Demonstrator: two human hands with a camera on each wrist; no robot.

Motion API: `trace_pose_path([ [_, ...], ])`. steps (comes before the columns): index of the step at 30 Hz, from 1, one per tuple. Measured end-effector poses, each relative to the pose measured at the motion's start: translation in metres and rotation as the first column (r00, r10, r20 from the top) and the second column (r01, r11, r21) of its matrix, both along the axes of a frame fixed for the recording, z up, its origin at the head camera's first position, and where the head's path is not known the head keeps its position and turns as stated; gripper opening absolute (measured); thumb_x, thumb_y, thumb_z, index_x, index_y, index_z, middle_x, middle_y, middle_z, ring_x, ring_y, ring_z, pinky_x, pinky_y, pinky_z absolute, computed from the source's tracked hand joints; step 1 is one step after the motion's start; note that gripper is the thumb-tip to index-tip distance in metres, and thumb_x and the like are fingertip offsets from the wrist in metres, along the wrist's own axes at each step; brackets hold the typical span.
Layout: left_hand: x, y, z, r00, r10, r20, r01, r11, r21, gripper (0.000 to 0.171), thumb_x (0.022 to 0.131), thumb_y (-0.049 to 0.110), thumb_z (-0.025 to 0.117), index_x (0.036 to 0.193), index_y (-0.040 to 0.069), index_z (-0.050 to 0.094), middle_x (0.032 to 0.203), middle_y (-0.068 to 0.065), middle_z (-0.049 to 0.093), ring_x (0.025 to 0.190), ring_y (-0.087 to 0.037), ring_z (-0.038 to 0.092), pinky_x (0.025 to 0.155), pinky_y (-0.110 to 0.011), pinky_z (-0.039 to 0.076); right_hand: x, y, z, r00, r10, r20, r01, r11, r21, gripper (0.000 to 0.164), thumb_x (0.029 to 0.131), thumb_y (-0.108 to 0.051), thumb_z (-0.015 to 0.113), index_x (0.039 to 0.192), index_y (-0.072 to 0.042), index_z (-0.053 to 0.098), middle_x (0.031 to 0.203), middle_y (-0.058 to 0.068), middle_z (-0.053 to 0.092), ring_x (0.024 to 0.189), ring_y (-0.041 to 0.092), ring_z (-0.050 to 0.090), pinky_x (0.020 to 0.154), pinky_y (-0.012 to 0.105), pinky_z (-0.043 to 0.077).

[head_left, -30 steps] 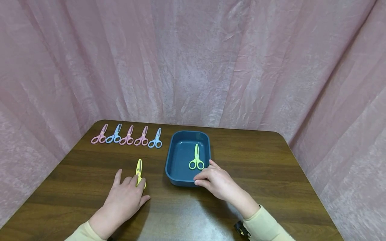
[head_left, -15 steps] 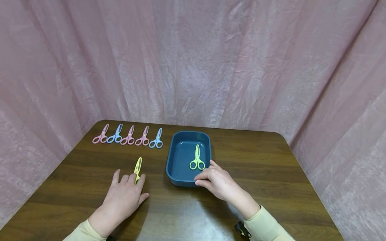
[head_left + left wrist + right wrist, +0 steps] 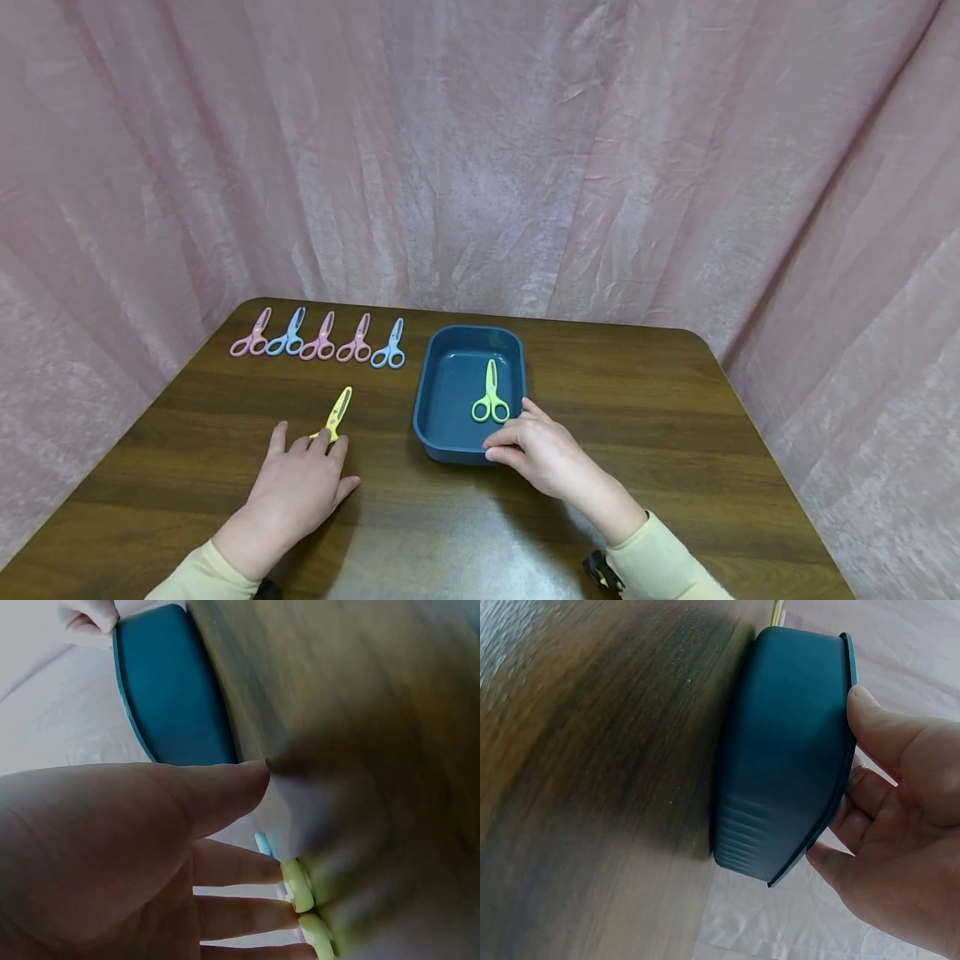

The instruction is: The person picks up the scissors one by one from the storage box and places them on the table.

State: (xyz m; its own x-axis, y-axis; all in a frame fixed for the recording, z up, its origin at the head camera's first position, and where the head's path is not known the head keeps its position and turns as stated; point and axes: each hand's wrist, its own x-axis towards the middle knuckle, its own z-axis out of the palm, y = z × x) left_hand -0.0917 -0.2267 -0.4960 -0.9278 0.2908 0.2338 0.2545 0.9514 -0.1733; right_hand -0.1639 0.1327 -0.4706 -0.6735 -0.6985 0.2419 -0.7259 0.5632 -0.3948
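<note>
With fingers extended, my left hand (image 3: 296, 487) touches the handle end of a pair of yellow scissors (image 3: 340, 408) that lies on the table, blades pointing away. In the left wrist view the fingertips rest at the yellow handle loops (image 3: 298, 886), and the thumb stands apart from them. My right hand (image 3: 546, 454) pinches the near right corner of a dark blue tray (image 3: 457, 457); in the right wrist view the thumb is on the outer side of the rim (image 3: 850, 690). Inside the tray lies a pair of green scissors (image 3: 491, 386), blades pointing away.
Along the far left of the wooden table (image 3: 637, 400), several pink and blue scissors lie in a row, among them a blue pair (image 3: 389, 346) at the right end and a pink pair (image 3: 253, 335) at the left. A pink curtain (image 3: 480, 167) hangs behind the table.
The yellow scissors have slid a little away and to the left under my left hand's fingers, and their blades have turned to point more to the right. My right hand and the tray stay put.
</note>
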Motion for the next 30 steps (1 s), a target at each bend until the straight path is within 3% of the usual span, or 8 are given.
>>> trace_pose_path([
  [7,-0.012,-0.013,0.006,0.995,0.035,0.093,-0.038,0.999,0.032,0.055,0.097,0.047,0.083,0.129,0.003,0.074,0.128,-0.021,0.074,0.106,-0.042,0.075,0.109,-0.079,0.038,-0.001,0.001,-0.001,1.000,-0.004,-0.001,0.004,1.000,-0.009,0.009,0.101,-0.015,0.080,0.107,-0.015,0.087,0.099,-0.009,0.081,0.102,0.015,0.072,0.125,0.064,0.034],
  [13,-0.021,-0.026,0.009,0.990,0.049,0.132,-0.056,0.997,0.050,0.050,0.100,0.045,0.080,0.126,0.003,0.075,0.129,-0.021,0.075,0.109,-0.043,0.075,0.109,-0.081,0.036,-0.001,0.001,-0.001,1.000,-0.007,0.005,0.007,1.000,-0.014,0.009,0.101,-0.016,0.080,0.107,-0.015,0.087,0.099,-0.010,0.081,0.101,0.015,0.072,0.125,0.064,0.034],
  [21,-0.030,-0.047,0.009,0.977,0.066,0.203,-0.087,0.992,0.096,0.058,0.104,0.045,0.076,0.138,-0.001,0.072,0.142,-0.026,0.069,0.123,-0.047,0.070,0.104,-0.084,0.037,-0.002,0.001,0.000,1.000,-0.010,0.001,0.010,1.000,-0.008,0.009,0.102,-0.016,0.080,0.107,-0.015,0.087,0.098,-0.010,0.080,0.101,0.015,0.072,0.125,0.063,0.034],
  [30,-0.032,-0.066,0.009,0.963,0.084,0.257,-0.119,0.985,0.122,0.060,0.106,0.046,0.073,0.142,-0.001,0.070,0.146,-0.026,0.066,0.129,-0.048,0.067,0.105,-0.087,0.034,0.001,0.000,-0.001,1.000,-0.002,-0.009,0.002,1.000,-0.005,0.009,0.101,-0.016,0.080,0.108,-0.016,0.087,0.100,-0.010,0.080,0.102,0.016,0.071,0.125,0.063,0.035],
])
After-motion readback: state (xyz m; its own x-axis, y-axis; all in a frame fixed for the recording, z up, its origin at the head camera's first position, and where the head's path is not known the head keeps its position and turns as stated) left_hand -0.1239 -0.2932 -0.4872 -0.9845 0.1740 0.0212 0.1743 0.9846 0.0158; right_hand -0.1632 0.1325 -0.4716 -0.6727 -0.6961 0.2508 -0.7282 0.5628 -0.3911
